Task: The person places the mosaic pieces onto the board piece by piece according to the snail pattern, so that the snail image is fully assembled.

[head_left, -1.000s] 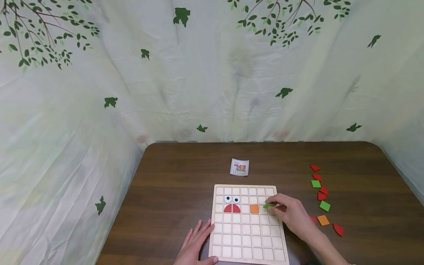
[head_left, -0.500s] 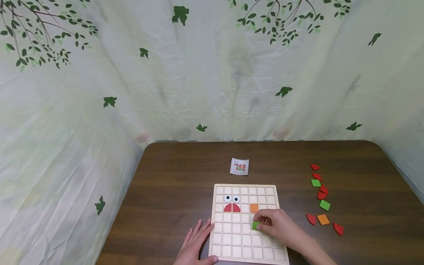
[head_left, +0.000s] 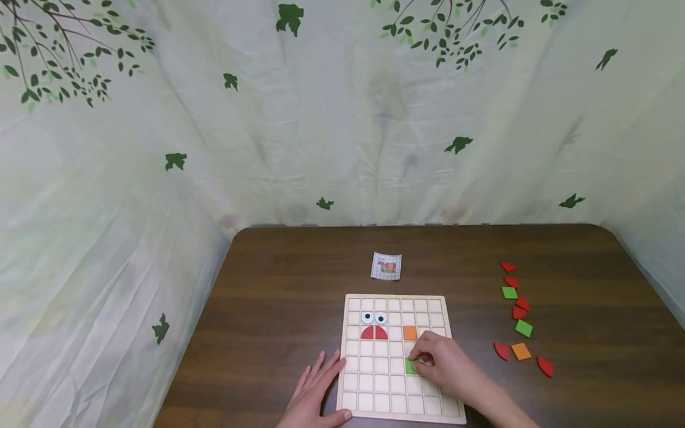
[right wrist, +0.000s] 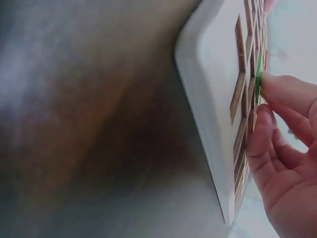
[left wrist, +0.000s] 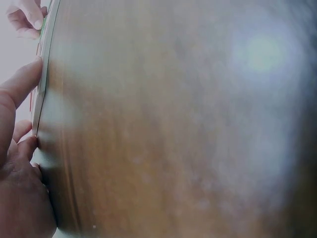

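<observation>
A white grid board (head_left: 381, 401) with square cells lies on the table. My right hand (head_left: 449, 367) pinches a green square tile (head_left: 411, 367) over a cell right of the board's middle, two rows below an orange square tile (head_left: 409, 333). In the right wrist view, the thumb meets the green tile (right wrist: 258, 79) at the board's surface, slightly tilted. My left hand (head_left: 313, 395) rests at the board's left edge with fingers spread and straight. Two eye tiles (head_left: 373, 318) sit above two red quarter-circle tiles (head_left: 374, 333) on the board.
A small picture card (head_left: 386, 266) lies behind the board. To the right are scattered several loose pieces, including red quarter circles (head_left: 545, 367), green squares (head_left: 524, 328) and an orange square (head_left: 521, 352). A white leaf-print curtain (head_left: 353, 119) hangs behind the brown table (head_left: 267, 309).
My right hand has carried the green tile from the board's right side left and toward me, down to a cell below the orange tile. My left hand stays at the board's edge.
</observation>
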`<state>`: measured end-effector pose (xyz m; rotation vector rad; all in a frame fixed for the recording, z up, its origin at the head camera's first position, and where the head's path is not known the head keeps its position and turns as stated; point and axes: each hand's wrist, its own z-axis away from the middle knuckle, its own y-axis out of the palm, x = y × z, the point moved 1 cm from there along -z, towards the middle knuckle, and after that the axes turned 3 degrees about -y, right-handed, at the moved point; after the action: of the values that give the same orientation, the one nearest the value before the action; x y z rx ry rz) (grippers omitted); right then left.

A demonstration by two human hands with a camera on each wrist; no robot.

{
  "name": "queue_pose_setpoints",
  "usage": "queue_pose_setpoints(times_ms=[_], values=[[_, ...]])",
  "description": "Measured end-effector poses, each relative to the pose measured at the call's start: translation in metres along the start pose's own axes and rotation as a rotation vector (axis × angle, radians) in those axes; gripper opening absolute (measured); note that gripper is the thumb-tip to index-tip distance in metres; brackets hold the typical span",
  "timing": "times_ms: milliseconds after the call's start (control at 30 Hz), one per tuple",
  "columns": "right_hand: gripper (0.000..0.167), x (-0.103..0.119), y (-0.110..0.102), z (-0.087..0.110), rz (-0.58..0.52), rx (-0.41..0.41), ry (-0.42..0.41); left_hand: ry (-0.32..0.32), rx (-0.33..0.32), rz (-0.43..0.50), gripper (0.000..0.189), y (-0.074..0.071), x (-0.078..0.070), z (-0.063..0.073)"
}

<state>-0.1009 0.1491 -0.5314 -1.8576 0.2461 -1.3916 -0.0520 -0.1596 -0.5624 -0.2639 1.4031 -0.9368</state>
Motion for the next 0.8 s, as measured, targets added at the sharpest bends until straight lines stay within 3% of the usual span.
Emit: queue_pose_setpoints(times_ms=[500,800], values=[[0.016,-0.001,0.001,0.005,-0.01,0.033,-0.028,0.045,-0.027,-0.019,0.082,0.0,0.001,0.0],[0.025,-0.001,-0.002,0.01,-0.023,-0.015,-0.053,0.012,0.002,0.01,0.082,0.0,0.002,0.0]])
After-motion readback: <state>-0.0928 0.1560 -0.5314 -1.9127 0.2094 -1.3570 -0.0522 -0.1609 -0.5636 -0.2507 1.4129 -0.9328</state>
